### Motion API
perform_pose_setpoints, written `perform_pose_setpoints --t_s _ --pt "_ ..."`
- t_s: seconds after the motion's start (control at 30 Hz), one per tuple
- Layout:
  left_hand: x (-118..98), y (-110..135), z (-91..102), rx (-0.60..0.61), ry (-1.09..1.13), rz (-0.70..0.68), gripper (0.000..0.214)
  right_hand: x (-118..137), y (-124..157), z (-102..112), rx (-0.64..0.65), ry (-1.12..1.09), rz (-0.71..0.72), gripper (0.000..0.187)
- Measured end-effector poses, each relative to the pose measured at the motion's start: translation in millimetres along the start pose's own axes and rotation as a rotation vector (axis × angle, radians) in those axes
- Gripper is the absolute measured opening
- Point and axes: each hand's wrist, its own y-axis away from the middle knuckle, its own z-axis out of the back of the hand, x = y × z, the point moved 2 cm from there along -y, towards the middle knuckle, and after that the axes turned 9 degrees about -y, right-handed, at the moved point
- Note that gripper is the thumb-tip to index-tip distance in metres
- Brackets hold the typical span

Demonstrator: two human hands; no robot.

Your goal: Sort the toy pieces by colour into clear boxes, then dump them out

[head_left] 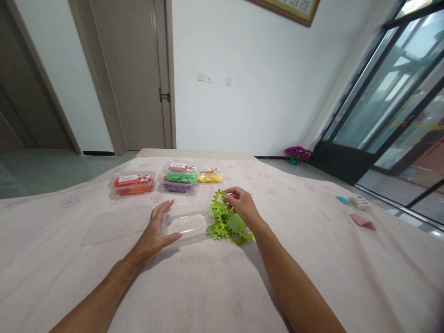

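Observation:
A clear plastic box [189, 224] with nothing visible in it sits on the pink cloth. My left hand [160, 229] spans its left end, thumb at the front rim and fingers at the back. Just right of the box lies a loose pile of lime-green interlocking plastic pieces [233, 225], jagged along their edges. Above that pile my right hand [240, 203] is closed in a pinch on one lime-green piece [219, 196], held upright.
Behind the box stand lidded clear boxes of orange pieces [134, 186], green pieces [182, 175], purple pieces [177, 188] and yellow pieces [210, 178]. A transparent sheet [116, 226] lies at left. On the right are a blue item [343, 200], a white packet [360, 203] and a pink cloth [363, 222].

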Motion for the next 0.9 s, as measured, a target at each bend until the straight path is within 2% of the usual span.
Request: perform_pose_setpoints --t_s 0.13,0.2,0.27,0.33,0.4,0.53,0.63,0.77,0.83,0.9 --pt "-3 0 0.3 -0.002 -0.068 -0.01 0.085 -2 15 -41 0.117 0.08 0.028 0.02" --pt "-5 0 0.7 -0.01 -0.07 -0.011 0.085 -5 17 -52 0.137 0.172 0.083 0.016" --pt "-5 0 0.9 -0.02 -0.063 -0.012 0.086 -6 15 -53 0.09 0.259 0.151 0.016" --pt "-5 -1 0.8 -0.025 -0.048 -0.01 0.086 -6 10 -44 0.024 0.332 0.179 0.019" --pt "-5 -1 0.6 -0.023 -0.042 -0.006 0.086 -5 4 -30 0.016 0.421 0.165 0.02" --pt "-5 -2 0.3 -0.024 -0.023 -0.005 0.085 1 -3 2 0.135 0.677 0.068 0.023" --pt "-6 -3 0.0 -0.031 0.001 0.008 0.085 4 -1 19 0.251 0.855 -0.023 0.039" --pt "-4 -3 -0.6 -0.037 -0.044 -0.002 0.085 1 2 28 0.311 0.988 -0.114 0.061" --pt "-2 -4 -1.0 -0.034 -0.054 -0.012 0.084 -2 1 29 0.311 1.0 -0.155 0.065" --pt "0 -4 -1.3 -0.029 -0.058 -0.023 0.083 -3 0 30 0.303 0.996 -0.17 0.061"
